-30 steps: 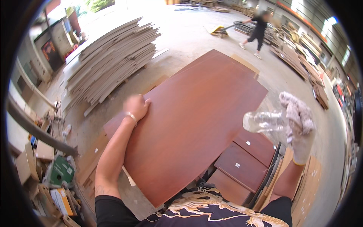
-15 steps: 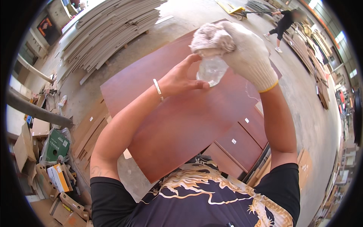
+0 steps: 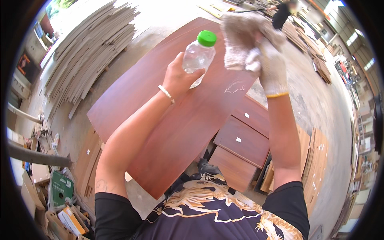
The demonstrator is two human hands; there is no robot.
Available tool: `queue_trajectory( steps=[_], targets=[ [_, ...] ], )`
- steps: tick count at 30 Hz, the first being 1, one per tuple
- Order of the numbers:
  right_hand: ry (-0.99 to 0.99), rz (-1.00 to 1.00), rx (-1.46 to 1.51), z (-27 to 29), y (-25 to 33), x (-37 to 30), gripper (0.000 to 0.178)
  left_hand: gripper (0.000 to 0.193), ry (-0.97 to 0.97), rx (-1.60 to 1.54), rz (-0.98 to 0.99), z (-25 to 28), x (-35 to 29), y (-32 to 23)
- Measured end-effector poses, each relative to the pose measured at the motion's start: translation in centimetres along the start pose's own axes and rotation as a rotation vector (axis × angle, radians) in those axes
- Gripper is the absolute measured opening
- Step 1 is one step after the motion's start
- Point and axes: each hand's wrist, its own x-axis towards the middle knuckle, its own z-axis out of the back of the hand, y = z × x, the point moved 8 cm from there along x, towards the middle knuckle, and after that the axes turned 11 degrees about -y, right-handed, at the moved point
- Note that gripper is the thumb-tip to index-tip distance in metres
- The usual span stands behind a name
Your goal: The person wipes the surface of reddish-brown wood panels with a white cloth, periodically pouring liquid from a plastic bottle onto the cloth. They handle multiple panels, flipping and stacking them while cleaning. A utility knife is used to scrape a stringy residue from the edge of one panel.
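A clear plastic bottle [image 3: 199, 57] with a green cap stands upright in my bare left hand [image 3: 179, 74], whose fingers wrap round its side. My right hand [image 3: 274, 70], in a white knitted glove with a yellow cuff edge, grips a bunched, fluffy whitish cloth [image 3: 244, 40]. Both hands are above a large reddish-brown wood panel [image 3: 172, 124], and a gap separates the bottle from the cloth. A thin white thread or mark [image 3: 235, 87] shows on the panel below the cloth.
Smaller brown boards [image 3: 239, 141] lie right of the panel. Stacked grey-white sheets [image 3: 90, 52] stand at the far left, above cardboard boxes and a green package [image 3: 61, 188]. Another person [image 3: 282, 15] is at the far right, near a yellow pallet truck [image 3: 214, 10].
My gloved hand with the cloth has moved away to the right of the bottle, uncovering its green cap. My left hand and the bottle have shifted left. The view has shifted too.
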Motion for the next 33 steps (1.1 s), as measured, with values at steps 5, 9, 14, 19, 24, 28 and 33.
queue_trajectory(
  steps=[5, 9, 14, 19, 24, 28, 33],
  targets=[
    [-0.646, -0.352, 0.622, 8.8, -8.5, -9.1, 0.034, 0.049, 0.014, 0.421, -0.199, 0.9, -0.5, -3.3],
    [-0.606, -0.495, 0.934, 6.8, -8.9, -15.8, 0.047, 0.043, 0.12, 0.714, -0.429, 0.3, -0.3, -5.5],
    [-0.457, -0.578, 1.208, 2.8, -10.7, -16.4, 0.06, 0.036, 0.305, 0.963, -0.695, -6.2, 0.1, -8.9],
    [-0.306, -0.623, 1.385, 1.0, -11.1, -14.2, 0.058, 0.03, 0.317, 1.122, -0.941, -11.0, 1.8, -11.6],
    [-0.305, -0.566, 1.373, 2.2, -12.4, -12.0, 0.061, 0.029, 0.35, 1.199, -1.024, -14.2, 2.6, -13.0],
    [-0.272, -0.568, 1.383, 3.3, -13.1, -9.9, 0.066, 0.024, 0.382, 1.197, -1.051, -14.1, 2.0, -11.9],
    [-0.331, -0.657, 1.334, 2.1, -13.7, -8.9, 0.066, 0.025, 0.341, 1.184, -0.894, -14.2, 4.8, -9.4]
  ],
)
